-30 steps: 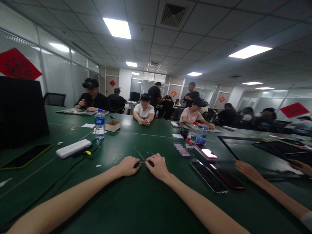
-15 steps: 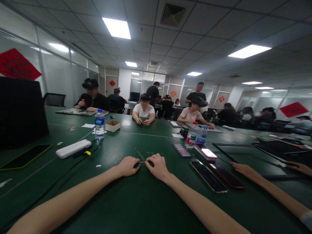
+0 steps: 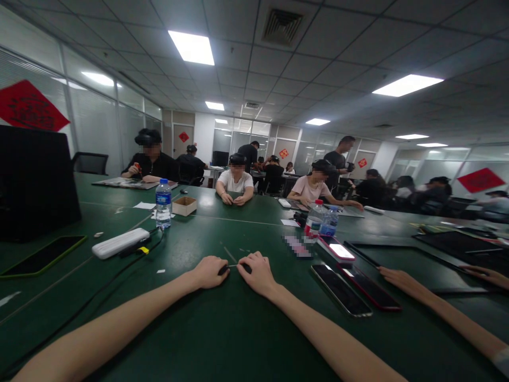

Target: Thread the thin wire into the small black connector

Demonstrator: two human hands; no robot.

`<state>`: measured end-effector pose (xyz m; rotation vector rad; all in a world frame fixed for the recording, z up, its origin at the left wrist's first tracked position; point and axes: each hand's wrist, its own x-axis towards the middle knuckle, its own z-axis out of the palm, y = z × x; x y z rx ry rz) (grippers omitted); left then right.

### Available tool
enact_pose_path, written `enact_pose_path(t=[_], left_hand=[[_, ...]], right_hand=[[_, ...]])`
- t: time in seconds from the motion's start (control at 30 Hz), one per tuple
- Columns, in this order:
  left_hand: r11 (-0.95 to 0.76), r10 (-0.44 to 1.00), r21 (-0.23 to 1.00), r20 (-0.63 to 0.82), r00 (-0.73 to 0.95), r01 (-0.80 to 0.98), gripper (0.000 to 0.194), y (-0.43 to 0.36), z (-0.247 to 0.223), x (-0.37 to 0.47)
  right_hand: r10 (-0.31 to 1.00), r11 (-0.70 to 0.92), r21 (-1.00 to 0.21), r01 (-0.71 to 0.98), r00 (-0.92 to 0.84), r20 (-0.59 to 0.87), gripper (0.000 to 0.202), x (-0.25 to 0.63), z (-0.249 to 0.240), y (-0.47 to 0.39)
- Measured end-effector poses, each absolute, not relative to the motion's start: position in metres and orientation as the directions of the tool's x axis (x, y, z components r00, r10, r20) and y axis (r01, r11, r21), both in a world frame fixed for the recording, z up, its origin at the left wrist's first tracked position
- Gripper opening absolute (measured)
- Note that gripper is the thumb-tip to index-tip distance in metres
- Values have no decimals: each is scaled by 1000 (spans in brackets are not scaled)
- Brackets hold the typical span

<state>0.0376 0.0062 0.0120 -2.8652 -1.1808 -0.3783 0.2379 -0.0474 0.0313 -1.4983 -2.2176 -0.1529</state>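
On the green table, my left hand [image 3: 210, 272] and my right hand [image 3: 257, 272] rest close together, fingers curled. Between them runs a thin pale rod with dark ends [image 3: 233, 266]; its kind is too small to make out. The left fingers close round one dark end and the right fingers round the other. Both palms and most of the rod's ends are hidden. The nearest loose thing to my left hand is a white scrap [image 3: 160, 271]. To the right of my right hand lies a phone with a dark screen [image 3: 341, 291].
On the left are a white power strip [image 3: 121, 243] with a black cable, a water bottle [image 3: 163, 204], an open box [image 3: 184, 206] and a green-edged phone [image 3: 43, 256]. At right, a co-worker's hand [image 3: 397, 278] holds a black frame [image 3: 417, 248] near more phones and bottles.
My hands and the rod stay in place. The co-worker's black frame at right has shifted. Across the table, a person's arm reaches further right, and a standing person behind has moved right.
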Motion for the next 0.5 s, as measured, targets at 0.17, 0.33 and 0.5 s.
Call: enact_pose_path(t=[0.17, 0.33, 0.5], left_hand=[[-717, 688, 75, 235, 687, 693, 31, 7, 10, 37], [-715, 689, 69, 239, 685, 695, 31, 8, 8, 38], [-716, 688, 72, 238, 685, 694, 30, 9, 8, 38]], right_hand=[[852, 398, -153, 905, -302, 428, 27, 237, 33, -48], [851, 392, -154, 907, -294, 435, 25, 237, 31, -48], [850, 397, -162, 904, -295, 436, 26, 237, 32, -48]])
